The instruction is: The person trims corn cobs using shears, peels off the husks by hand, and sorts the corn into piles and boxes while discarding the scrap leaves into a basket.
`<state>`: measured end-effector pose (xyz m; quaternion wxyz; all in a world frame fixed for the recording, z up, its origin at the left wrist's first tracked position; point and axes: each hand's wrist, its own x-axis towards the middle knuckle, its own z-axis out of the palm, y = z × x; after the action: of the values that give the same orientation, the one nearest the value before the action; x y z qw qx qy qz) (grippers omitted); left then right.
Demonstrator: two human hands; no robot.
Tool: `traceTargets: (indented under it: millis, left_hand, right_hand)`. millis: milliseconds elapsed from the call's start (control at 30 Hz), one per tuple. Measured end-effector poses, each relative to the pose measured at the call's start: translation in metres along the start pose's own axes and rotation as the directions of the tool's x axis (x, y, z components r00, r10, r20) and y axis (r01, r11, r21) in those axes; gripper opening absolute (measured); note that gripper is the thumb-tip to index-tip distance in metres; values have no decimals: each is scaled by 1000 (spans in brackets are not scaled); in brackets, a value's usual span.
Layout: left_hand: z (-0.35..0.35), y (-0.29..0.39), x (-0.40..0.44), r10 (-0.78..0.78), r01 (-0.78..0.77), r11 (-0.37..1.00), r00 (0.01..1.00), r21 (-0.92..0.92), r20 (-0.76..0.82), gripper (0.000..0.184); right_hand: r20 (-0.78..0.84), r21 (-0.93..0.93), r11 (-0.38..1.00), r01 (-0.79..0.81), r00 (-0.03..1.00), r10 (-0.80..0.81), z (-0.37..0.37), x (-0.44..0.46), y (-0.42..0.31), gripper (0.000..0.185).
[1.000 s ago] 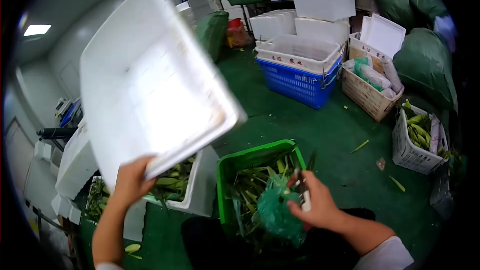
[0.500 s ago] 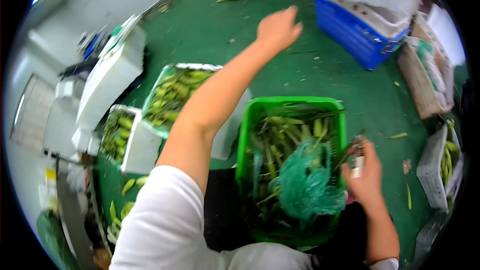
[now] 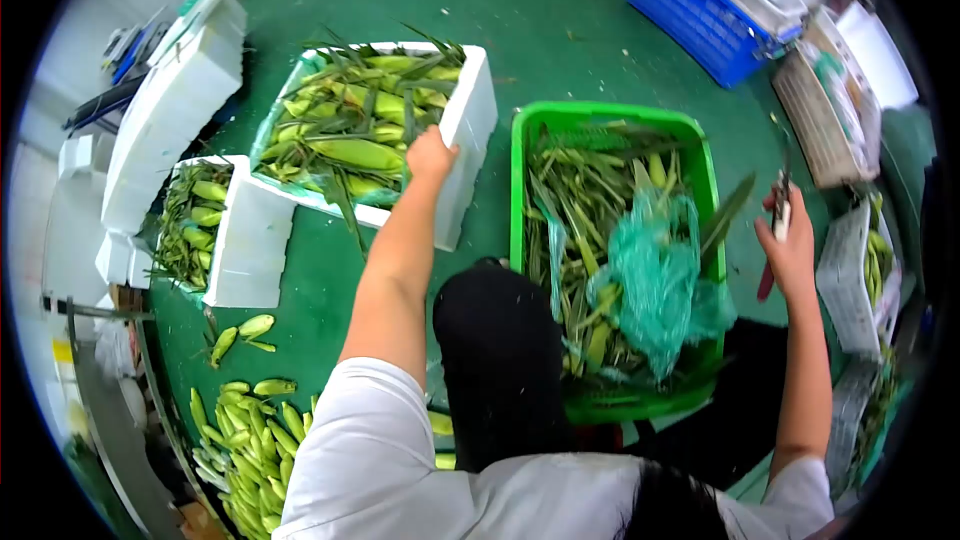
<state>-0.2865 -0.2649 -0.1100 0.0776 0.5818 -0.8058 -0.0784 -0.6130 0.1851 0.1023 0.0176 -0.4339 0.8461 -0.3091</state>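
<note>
My left hand (image 3: 430, 155) is closed at the near right corner of a white foam box (image 3: 478, 105), its fingers at the rim. Green corn ears in husks (image 3: 365, 125) and long leaves fill this box over a green plastic liner. My right hand (image 3: 790, 240) grips pruning shears (image 3: 781, 210), blades pointing up, right of the green crate. That green crate (image 3: 518, 190) holds cut leaves and husk strips (image 3: 570, 200), with a crumpled green plastic bag (image 3: 650, 280) on top.
Left stands a smaller foam box (image 3: 250, 250) with corn. Loose ears (image 3: 250, 440) are piled on the floor at lower left. A blue crate (image 3: 690, 15) is at upper right, a beige crate (image 3: 815, 115) and a white crate (image 3: 850, 280) along the right.
The white foam box my left hand held up is out of that hand. The hand has come down to the corn-filled box. My view has tilted down; the shears remain in my right hand.
</note>
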Motion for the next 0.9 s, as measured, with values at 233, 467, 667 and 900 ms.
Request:
traceTargets:
  millis: [233,467,667,900]
  left_hand:
    - [-28,-77,-91,202,-201,979,979,-30,42,42]
    - [-92,-253,-254,334,-338,941,937,21,105,33]
    - [-114,-334,-339,345,-378,918,910,119,232,32]
    - [-124,-317,-373,332,-345,937,927,52,173,39]
  right_hand:
    - [112,-128,991,-50,992,64,6,-7,32,58]
    - [174,-86,977,193,969,-176,12,-4,190,66]
    - [236,-258,932,255,952,-195,-5,-64,114,68]
    - [266,-21,997,72,962,-64,19,-124,7,59]
